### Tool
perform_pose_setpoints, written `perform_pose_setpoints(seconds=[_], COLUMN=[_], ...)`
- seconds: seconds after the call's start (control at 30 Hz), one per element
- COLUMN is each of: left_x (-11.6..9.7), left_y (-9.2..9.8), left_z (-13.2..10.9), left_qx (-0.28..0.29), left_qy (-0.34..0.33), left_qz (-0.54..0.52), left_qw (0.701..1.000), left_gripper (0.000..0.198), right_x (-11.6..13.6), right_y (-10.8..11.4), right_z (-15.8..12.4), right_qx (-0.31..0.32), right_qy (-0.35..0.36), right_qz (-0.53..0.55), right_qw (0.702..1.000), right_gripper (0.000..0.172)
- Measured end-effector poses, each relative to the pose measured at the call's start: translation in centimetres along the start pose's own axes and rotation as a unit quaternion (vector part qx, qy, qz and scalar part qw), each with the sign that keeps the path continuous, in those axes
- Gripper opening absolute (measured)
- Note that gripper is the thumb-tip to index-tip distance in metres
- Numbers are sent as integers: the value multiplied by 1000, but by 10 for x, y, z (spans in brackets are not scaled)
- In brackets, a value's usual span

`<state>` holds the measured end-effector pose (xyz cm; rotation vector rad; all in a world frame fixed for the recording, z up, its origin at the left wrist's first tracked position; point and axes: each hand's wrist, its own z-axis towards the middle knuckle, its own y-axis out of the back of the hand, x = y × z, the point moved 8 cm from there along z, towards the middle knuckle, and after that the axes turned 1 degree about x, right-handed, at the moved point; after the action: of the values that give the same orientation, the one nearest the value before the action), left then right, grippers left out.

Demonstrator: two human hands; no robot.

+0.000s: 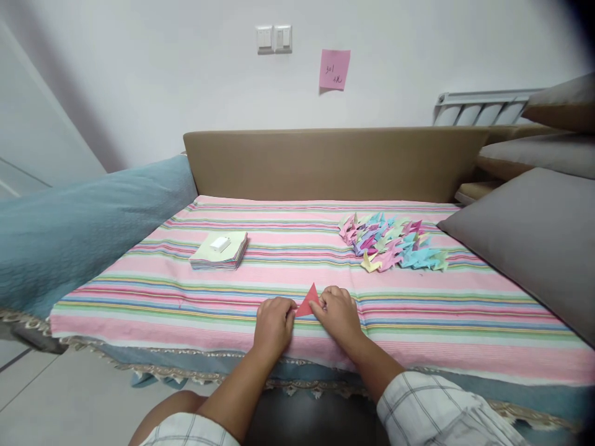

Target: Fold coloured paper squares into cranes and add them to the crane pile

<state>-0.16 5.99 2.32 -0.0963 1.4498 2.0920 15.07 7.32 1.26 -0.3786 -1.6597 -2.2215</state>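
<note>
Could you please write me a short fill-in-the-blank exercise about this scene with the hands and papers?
The left hand and right hand hold a folded paper that is ____ in colour.
The small block on the paper stack is ____.
The pile of folded figures lies on the person's ____ side.
The sticky note on the wall is ____.
Missing words: red; white; right; pink.

Soft even daylight, faint shadows, edges warped, dark corner vignette
</note>
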Motion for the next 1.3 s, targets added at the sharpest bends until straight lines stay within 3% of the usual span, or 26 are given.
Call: perform_pose_setpoints(seconds=[0.1, 0.27, 0.43, 0.63, 0.8, 0.87, 1.3], left_x=[-7, -43, -45, -46, -46, -46, -45], left_y=[5, -6, -22, -18, -18, -18, -19], left_z=[-4, -24, -32, -29, -28, -28, -28], left_qx=[-7, 28, 68, 74, 83, 80, 82], left_qy=[-26, -150, -141, -137, -138, -138, -135], left_qz=[12, 73, 101, 92, 90, 87, 90], left_qw=[1000, 986, 982, 984, 983, 983, 983], left_gripper=[20, 40, 57, 58, 61, 59, 61], right_x=[-1, -1, 0, 1, 22, 23, -3], right_y=[-1, -3, -2, 2, 0, -3, -9], right_z=[0, 0, 1, -2, -9, -9, 5], right_qx=[0, -7, -7, -34, -27, -10, 32], right_qy=[0, 10, 14, 12, 137, 151, 45], right_qz=[5, -5, -6, 15, 15, 14, -12], right_qw=[1000, 1000, 1000, 999, 990, 988, 998], right_gripper=[24, 24, 24, 13, 17, 21, 37])
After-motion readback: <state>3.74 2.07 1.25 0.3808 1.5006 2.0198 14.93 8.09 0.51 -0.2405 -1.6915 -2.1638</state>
